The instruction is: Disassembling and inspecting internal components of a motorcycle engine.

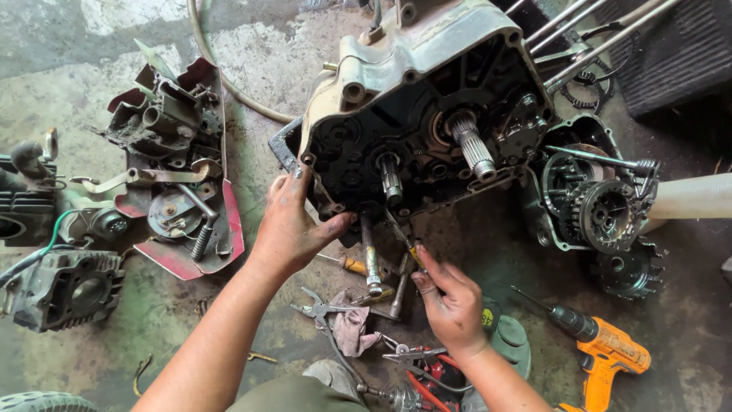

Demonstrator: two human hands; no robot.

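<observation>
An open, oily engine crankcase (415, 114) with two splined shafts stands tilted on the concrete floor. My left hand (293, 221) presses flat against its lower left edge, fingers spread on the casing. My right hand (450, 301) is below the case, pinching a thin screwdriver (404, 240) with a yellow handle, its tip pointing up at the case's bottom rim. A long socket extension (370, 259) lies between the hands.
A clutch assembly (602, 210) in its cover sits at the right, an orange drill (606, 351) at bottom right. Pliers (320, 309), a rag and loose tools lie near my knees. A red panel with parts (179, 191) and a cylinder head (69, 290) lie at the left.
</observation>
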